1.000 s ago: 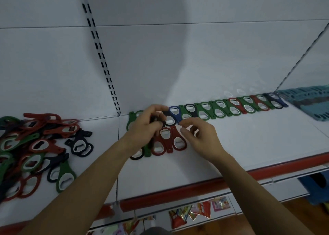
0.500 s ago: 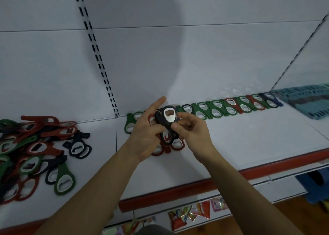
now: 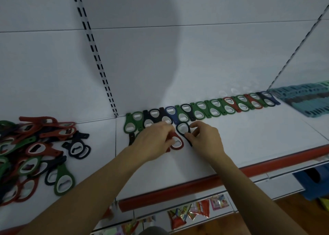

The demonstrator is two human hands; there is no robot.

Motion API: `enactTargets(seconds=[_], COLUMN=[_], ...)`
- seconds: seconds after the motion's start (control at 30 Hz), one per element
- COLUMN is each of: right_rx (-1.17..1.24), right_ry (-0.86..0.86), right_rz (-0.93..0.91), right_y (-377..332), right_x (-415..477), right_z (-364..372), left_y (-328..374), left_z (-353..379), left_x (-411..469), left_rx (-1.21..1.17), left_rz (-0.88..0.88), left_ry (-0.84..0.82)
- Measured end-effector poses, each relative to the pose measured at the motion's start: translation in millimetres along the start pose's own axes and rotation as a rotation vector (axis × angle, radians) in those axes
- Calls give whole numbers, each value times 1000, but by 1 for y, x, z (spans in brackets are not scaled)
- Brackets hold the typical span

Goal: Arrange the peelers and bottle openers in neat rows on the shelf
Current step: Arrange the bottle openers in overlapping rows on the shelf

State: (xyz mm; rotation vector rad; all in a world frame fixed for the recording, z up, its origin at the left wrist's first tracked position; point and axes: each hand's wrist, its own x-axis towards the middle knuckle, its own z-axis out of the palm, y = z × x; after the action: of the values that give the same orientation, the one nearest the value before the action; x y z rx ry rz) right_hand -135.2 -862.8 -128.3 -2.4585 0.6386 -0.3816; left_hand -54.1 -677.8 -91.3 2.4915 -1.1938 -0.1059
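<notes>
Head view. Right hand (image 3: pixel 204 140) pinching a black plastic bottle opener with an oval loop (image 3: pixel 183 129), held just past its fingertips. Left hand (image 3: pixel 154 140) curled round a red plastic opener (image 3: pixel 177 143), others showing beneath the palm. Beyond both hands, a row of green, black, blue and red openers (image 3: pixel 213 110) along the back of the white metal shelf (image 3: pixel 249 145). Probably best: lay flat, matching that row's tilt and overlap, without nudging neighbours.

Bare forearms (image 3: pixel 92 188) and hands (image 3: pixel 204 140)
</notes>
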Motion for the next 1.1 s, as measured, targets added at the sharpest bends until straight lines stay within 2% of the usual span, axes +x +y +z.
enactTargets(seconds=[0.13,0.33,0.77,0.83,0.93,1.0,1.1], right_rx=[-2,24,64,133,419,638,904], right_ry=[44,-35,-25,30,77,-22,-149], right_rz=[-24,-62,-128,-171,-165,-140,-48], right_y=[1,2,0,-1,-11,-22,-33], right_x=[-4,-5,-9,-11,-13,-13,-12], right_z=[3,1,2,-1,-8,-14,-19], left_y=[2,4,-5,-6,-2,4,17], left_z=[9,11,12,8,-3,-3,2], left_x=[-1,-1,4,8,15,17,19], left_rx=[47,52,12,-232,-934,-1230,-1523], left_rz=[6,4,59,-8,-145,-95,-24], left_ry=[-37,-34,-37,12,51,70,70])
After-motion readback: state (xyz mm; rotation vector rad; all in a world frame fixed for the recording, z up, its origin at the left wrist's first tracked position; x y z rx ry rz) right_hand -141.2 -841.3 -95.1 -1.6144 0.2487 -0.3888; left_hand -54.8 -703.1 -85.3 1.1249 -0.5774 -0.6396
